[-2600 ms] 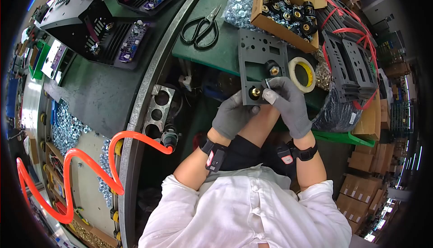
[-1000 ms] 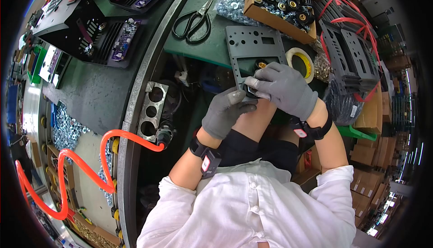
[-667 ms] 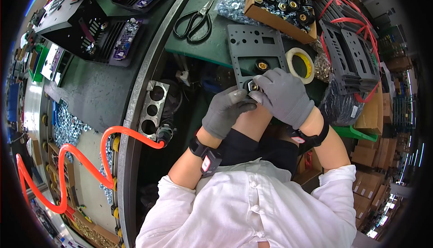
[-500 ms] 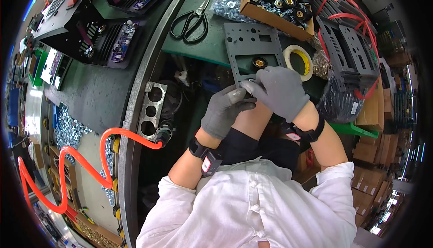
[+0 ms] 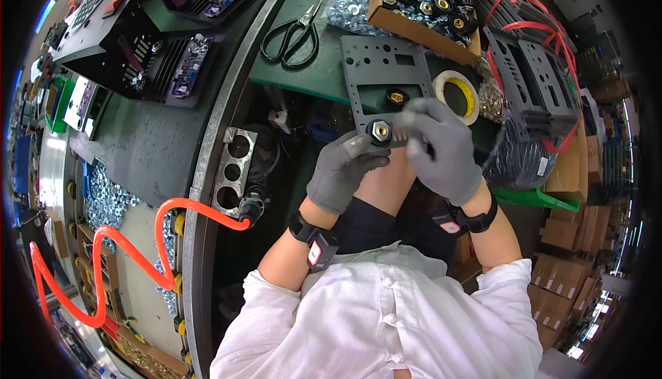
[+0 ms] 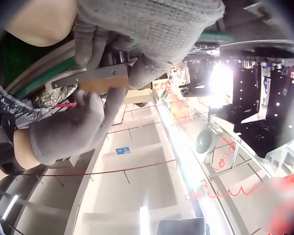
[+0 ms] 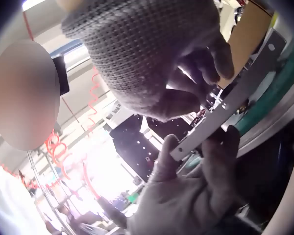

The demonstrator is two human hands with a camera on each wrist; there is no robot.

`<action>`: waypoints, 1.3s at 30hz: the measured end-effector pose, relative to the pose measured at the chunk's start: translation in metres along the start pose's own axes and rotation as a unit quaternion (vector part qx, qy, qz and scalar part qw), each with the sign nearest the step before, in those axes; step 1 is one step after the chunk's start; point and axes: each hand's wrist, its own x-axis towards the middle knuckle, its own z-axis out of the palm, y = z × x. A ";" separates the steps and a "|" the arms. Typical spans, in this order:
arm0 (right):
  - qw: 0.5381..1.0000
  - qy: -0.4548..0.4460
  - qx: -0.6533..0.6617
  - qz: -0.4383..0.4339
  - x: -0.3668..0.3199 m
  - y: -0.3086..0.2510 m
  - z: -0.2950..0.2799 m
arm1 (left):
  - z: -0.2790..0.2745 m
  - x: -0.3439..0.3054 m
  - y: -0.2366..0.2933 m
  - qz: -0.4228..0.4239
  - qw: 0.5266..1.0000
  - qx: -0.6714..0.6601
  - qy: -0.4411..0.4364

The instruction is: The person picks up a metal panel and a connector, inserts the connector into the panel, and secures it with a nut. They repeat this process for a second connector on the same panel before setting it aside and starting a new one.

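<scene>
A grey metal panel (image 5: 383, 65) with round and rectangular cutouts stands before the person. My left hand (image 5: 338, 176), in a grey glove, grips its near edge, thumb on one side and fingers on the other. On that near strip sits a black round fitting with a brass core, and a silver hex nut (image 5: 380, 131) is on it. A second black fitting (image 5: 397, 96) with a brass core shows at the large cutout. Just right of the nut is my gloved right hand (image 5: 445, 155), blurred, fingers loosely bent; in the right wrist view its fingers (image 7: 220, 61) hang over the panel's edge.
Black-handled scissors (image 5: 289, 43), a bag of metal parts (image 5: 355, 0), a cardboard box (image 5: 420, 31) of black fittings and a tape roll (image 5: 456, 96) lie on the green table. More panels (image 5: 531, 83) stand right. An orange coiled hose (image 5: 138, 255) crosses at left.
My right hand first pinched a small metal piece by the bare lower fitting, then worked over that fitting. Now it has drawn right, uncovering the nut there. My left hand keeps its grip.
</scene>
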 end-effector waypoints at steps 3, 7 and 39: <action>0.988 0.112 -0.103 -0.006 0.005 -0.006 0.013 | 0.011 -0.001 0.005 0.003 0.999 -0.035 0.026; 0.997 0.076 -0.020 -0.027 0.000 -0.008 0.015 | 0.012 -0.003 0.007 0.005 0.999 -0.028 0.024; 0.985 0.112 -0.129 0.020 0.013 -0.013 0.004 | 0.058 -0.008 0.030 0.375 0.693 0.609 0.098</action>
